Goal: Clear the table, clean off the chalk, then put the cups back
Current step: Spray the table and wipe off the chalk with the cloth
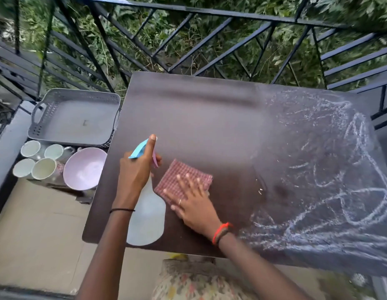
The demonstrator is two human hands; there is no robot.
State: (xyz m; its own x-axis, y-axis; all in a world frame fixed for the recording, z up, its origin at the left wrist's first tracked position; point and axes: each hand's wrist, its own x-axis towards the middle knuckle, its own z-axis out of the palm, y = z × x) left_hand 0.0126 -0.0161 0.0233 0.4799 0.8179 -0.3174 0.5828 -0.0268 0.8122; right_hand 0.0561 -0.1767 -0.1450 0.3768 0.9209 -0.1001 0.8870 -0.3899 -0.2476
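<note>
A thin black cord [122, 210] is worn round the wrist of the left hand [134, 172], well back from the fingers. On the right hand [192, 198] a slim, pale ring [179, 202] is seen near the base of one finger. Further back from those fingers, at the wrist, a red-orange thread band [218, 231] is worn, with a darker band [224, 234] lying just behind it and touching it. Farthest from the fingers, a pale garment [188, 282] printed with pink, yellow and grey blotches is seen, blurred.
</note>
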